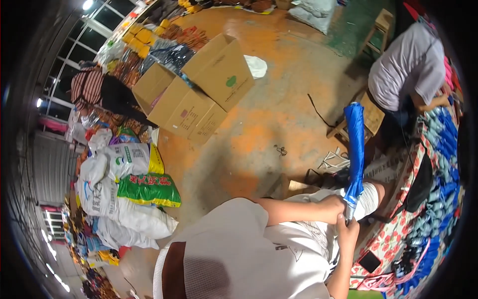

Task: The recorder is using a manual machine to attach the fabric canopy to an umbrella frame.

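Observation:
A folded blue umbrella [355, 144] stands nearly upright in front of me, its fabric gathered along the shaft and silvery near the bottom. My left hand [333, 208] is closed at the umbrella's lower end, beside the gathered fabric. Just below it, my right hand [347, 230] grips the bottom end, where the fingers partly hide the handle. Close to my right forearm, a dark phone [369, 261] lies on a table with a red-and-white patterned cover [381, 244].
Blue umbrellas [445, 174] are heaped along the table, with pink straps [388, 283] nearby. Another person [408, 65] sits by a wooden stool [371, 117]. Large cardboard boxes [199, 112] and stuffed sacks [134, 189] stand at left. A person in stripes [92, 89] bends behind the boxes.

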Demonstrator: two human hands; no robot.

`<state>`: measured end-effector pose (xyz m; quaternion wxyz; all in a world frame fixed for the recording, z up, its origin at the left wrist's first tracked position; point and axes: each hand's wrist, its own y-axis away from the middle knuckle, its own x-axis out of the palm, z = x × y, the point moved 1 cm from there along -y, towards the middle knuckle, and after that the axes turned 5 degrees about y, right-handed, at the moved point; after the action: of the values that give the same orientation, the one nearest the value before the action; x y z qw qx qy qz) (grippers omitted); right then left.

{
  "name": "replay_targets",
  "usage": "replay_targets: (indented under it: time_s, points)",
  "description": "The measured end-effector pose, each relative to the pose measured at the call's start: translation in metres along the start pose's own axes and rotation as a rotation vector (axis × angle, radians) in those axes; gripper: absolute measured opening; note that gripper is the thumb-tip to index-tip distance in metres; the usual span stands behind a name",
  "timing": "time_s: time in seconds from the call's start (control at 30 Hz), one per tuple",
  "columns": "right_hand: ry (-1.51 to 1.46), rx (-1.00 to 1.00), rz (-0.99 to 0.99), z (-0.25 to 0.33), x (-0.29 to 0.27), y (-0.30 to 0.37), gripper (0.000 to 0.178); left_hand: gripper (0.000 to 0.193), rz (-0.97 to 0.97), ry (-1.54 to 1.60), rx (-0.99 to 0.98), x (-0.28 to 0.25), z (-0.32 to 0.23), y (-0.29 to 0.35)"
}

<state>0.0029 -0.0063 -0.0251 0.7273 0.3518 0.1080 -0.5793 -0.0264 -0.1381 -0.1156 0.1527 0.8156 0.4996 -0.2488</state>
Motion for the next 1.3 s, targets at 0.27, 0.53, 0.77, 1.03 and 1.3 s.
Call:
replay_targets:
  time_s: [0.27, 0.53, 0.77, 1.03, 1.3]
  points:
    - [0.043, 0.059, 0.014, -0.001, -0.003, -0.008, 0.033, 0.015, -0.012, 0.071, -0.086, -0.004, -0.006, 0.0]
    - [-0.026, 0.038, -0.008, -0.008, -0.005, -0.008, 0.035, 0.01, -0.043, 0.151, -0.059, -0.014, -0.021, 0.0]
    - [-0.057, 0.083, -0.009, -0.009, -0.006, -0.006, 0.033, 0.013, 0.079, 0.04, -0.119, -0.006, -0.016, -0.005]
    - [-0.354, 0.232, 0.105, -0.032, -0.022, 0.0, 0.028, 0.021, 0.096, 0.083, 0.141, -0.005, -0.002, -0.007]
    - [-0.108, -0.042, 0.011, -0.025, -0.021, -0.003, 0.012, 0.024, 0.745, 0.531, -0.272, -0.038, -0.011, -0.019]
